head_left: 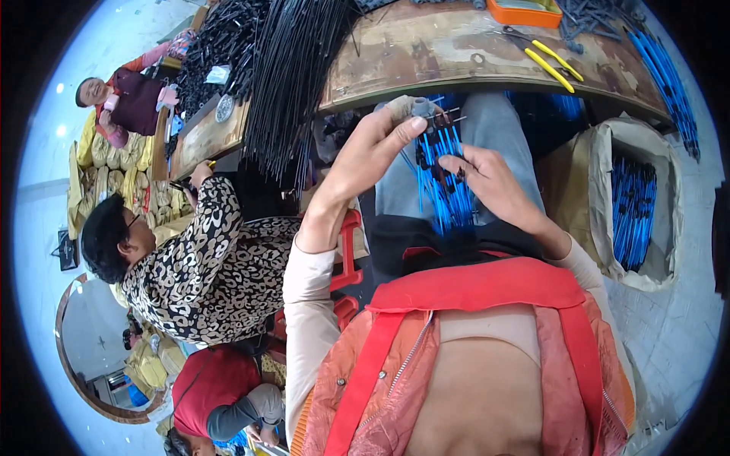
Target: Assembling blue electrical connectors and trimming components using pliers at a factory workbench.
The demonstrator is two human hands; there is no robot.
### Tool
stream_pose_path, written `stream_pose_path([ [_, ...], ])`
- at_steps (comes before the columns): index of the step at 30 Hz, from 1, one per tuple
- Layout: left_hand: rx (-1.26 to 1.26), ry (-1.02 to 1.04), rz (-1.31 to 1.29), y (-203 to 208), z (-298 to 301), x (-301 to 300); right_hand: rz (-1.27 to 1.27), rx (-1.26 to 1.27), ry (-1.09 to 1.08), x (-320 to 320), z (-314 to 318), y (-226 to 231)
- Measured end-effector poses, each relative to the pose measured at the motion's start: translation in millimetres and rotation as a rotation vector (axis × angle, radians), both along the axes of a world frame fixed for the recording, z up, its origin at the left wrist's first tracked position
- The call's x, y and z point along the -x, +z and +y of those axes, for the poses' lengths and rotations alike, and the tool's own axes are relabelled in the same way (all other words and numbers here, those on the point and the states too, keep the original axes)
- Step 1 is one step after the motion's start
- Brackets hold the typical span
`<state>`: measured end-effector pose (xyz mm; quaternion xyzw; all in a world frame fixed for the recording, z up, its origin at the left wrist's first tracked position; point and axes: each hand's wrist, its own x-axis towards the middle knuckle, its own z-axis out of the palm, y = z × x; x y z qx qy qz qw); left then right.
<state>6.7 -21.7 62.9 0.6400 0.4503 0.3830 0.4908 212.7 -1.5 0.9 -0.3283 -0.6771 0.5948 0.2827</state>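
My left hand (371, 150) is closed around a small grey plastic part (423, 109), pinched between thumb and fingers. Thin pale rods stick out to the right of that part. Below and beside it, a bundle of bright blue rods (455, 207) with black fittings lies across my lap. My right hand (498, 185) reaches into this bundle from the right, thumb and fingertips closed on a blue rod near a black fitting. Which rods meet the grey part is too small to make out.
A worn wooden table (426, 49) runs ahead, bearing yellow-handled pliers (551, 64), an orange tray (525, 14) and long black rods (293, 83). A lined box (673, 220) of blue rods stands right. A co-worker in a patterned top (217, 258) sits left; others are beyond.
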Motion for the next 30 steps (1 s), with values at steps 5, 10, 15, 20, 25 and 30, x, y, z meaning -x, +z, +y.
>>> stream_pose_path([
  [5, -0.116, 0.336, 0.082, -7, -20, -19, -0.022, -0.058, 0.028, 9, 2, 4],
  [10, -0.135, 0.468, -0.010, -10, -26, -28, -0.048, -0.042, 0.045, 16, 2, -1],
  [15, -0.132, 0.534, 0.037, -20, -24, -26, -0.104, -0.099, 0.084, 14, 5, 0],
  [20, -0.191, 0.589, 0.123, -27, -26, -35, -0.043, -0.094, 0.038, 12, -2, -3],
  [25, -0.205, 0.600, 0.137, -32, -28, -41, 0.103, -0.015, -0.067, 8, -12, -20],
  [30, -0.247, 0.604, 0.155, -29, -30, -41, 0.057, -0.166, -0.106, 1, -22, -10],
])
